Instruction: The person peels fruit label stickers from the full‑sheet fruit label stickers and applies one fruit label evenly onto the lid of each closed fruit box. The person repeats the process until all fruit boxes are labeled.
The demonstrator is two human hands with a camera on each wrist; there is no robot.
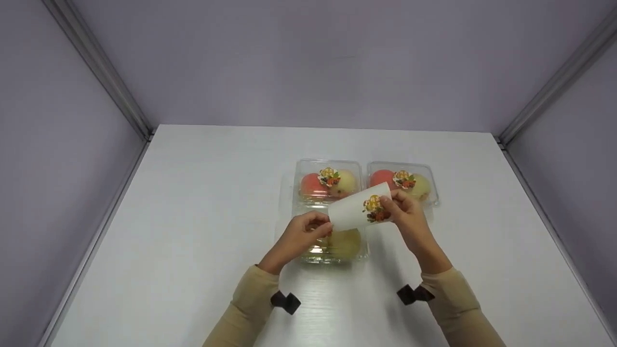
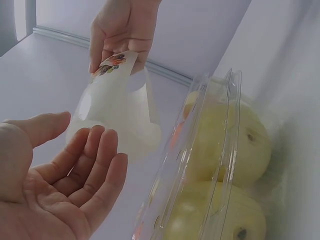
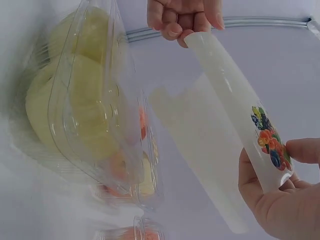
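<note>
Both hands are at a curled white backing sheet [image 1: 349,212] that carries a colourful fruit sticker [image 1: 373,208]. My right hand [image 1: 407,212] pinches the sheet at the sticker, thumb on top [image 3: 300,150]. My left hand [image 1: 303,233] is at the sheet's other end; in the left wrist view its palm is up and its fingers [image 2: 95,150] are loosely bent, near the sheet [image 2: 112,110] without pinching it. Under the hands lies a clear clamshell box [image 1: 344,248] with pale yellow fruit [image 2: 220,145].
Two more clear clamshell boxes [image 1: 328,180] [image 1: 405,182], each with a red and a yellow fruit and a sticker on the lid, stand side by side behind the hands. All rest on a white table [image 1: 193,193] enclosed by pale walls.
</note>
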